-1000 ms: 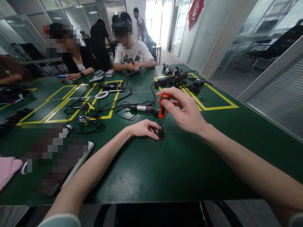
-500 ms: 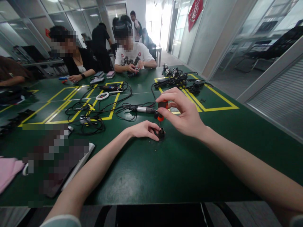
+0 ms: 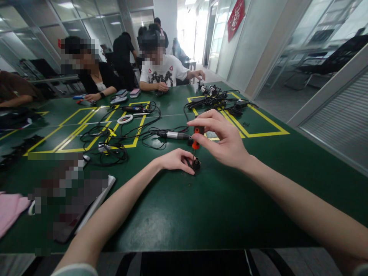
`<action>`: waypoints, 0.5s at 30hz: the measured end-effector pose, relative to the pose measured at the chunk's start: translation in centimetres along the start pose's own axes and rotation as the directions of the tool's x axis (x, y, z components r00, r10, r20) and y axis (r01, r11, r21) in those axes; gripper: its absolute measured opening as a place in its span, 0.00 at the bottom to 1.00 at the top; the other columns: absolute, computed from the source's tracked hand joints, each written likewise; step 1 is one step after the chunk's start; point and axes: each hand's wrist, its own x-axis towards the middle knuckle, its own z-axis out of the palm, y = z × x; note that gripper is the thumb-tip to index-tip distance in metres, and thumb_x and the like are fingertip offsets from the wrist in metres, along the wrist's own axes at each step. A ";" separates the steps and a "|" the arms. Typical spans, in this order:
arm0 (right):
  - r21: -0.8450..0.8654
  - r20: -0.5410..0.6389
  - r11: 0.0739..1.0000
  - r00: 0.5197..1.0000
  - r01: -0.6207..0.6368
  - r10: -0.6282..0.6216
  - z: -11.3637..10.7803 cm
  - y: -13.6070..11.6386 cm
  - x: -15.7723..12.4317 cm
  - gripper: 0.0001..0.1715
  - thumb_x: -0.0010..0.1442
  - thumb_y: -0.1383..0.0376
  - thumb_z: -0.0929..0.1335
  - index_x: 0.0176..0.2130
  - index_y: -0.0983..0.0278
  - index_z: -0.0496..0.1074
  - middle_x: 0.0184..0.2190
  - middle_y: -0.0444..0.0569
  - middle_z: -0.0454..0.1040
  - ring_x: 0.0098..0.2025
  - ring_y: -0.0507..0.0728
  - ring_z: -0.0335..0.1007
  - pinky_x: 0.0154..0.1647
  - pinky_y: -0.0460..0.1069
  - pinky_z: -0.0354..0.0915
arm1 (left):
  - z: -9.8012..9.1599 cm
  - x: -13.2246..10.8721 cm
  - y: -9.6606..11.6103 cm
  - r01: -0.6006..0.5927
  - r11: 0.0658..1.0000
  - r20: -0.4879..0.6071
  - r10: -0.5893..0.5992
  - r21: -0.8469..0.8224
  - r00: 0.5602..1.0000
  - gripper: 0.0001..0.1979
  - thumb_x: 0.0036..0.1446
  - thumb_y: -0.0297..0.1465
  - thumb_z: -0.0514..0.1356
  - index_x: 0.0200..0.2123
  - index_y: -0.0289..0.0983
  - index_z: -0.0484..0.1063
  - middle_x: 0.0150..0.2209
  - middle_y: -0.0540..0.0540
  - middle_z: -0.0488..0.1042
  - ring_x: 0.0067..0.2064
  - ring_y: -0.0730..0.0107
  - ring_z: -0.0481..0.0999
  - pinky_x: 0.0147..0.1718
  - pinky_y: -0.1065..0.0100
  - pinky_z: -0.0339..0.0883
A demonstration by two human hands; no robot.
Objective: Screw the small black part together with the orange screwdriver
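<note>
Upright on the green table (image 3: pixel 161 214) stands a small black round part (image 3: pixel 196 165). My left hand (image 3: pixel 177 160) grips its left side between thumb and fingers. My right hand (image 3: pixel 222 138) is closed around the handle of a screwdriver (image 3: pixel 196 142) with an orange and black grip. Its thin shaft points down, and the tip meets the black part, though the exact contact spot is too small to make out. Just behind the screwdriver lies a black and silver cylindrical tool (image 3: pixel 173 135) with a cable.
Tangled black cables (image 3: pixel 115 155) lie at the left, near a white ring (image 3: pixel 125 119). More cables and adapters (image 3: pixel 214 96) are at the back right. Two flat devices (image 3: pixel 94 203) and a pink cloth (image 3: pixel 11 209) lie front left. People sit across the table.
My right hand's fingers have shifted on the screwdriver handle, which has turned slightly. Across the table, a person in a white shirt has stretched one arm toward the adapters.
</note>
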 end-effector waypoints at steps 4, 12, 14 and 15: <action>0.118 0.066 0.990 0.995 -0.077 0.069 -0.1 -0.2 -0.2 0.20 0.67 0.69 0.68 0.57 0.59 0.74 0.49 0.51 0.81 0.48 0.57 0.79 0.45 0.52 0.77 | 0.0 0.1 -0.1 0.009 1.000 0.002 -0.009 -0.011 1.000 0.30 0.37 0.40 0.82 0.44 0.32 0.84 0.35 0.47 0.83 0.31 0.74 0.77 0.35 0.72 0.72; 0.068 0.072 0.998 0.997 0.018 -0.022 -0.1 -0.3 -0.1 0.10 0.67 0.67 0.71 0.49 0.61 0.76 0.45 0.51 0.79 0.44 0.57 0.76 0.40 0.51 0.75 | 0.0 0.3 -0.2 -0.024 1.000 -0.004 0.024 -0.011 1.000 0.26 0.37 0.39 0.83 0.38 0.34 0.84 0.35 0.47 0.83 0.32 0.74 0.77 0.36 0.71 0.72; 0.047 0.054 0.997 0.997 0.056 -0.058 -0.1 -0.4 0.0 0.10 0.66 0.68 0.72 0.48 0.60 0.77 0.44 0.51 0.78 0.44 0.57 0.76 0.38 0.51 0.75 | -0.1 0.3 -0.2 -0.032 0.999 0.000 0.032 -0.003 0.999 0.25 0.37 0.39 0.82 0.37 0.34 0.84 0.34 0.47 0.83 0.31 0.74 0.76 0.35 0.71 0.72; 0.037 0.050 0.997 0.997 0.064 -0.066 -0.1 -0.5 0.0 0.10 0.66 0.68 0.71 0.48 0.60 0.77 0.43 0.51 0.79 0.44 0.57 0.76 0.38 0.51 0.74 | -0.1 0.3 -0.2 -0.033 0.999 0.000 0.033 -0.004 0.999 0.25 0.37 0.39 0.82 0.37 0.34 0.84 0.34 0.47 0.83 0.31 0.74 0.76 0.35 0.71 0.71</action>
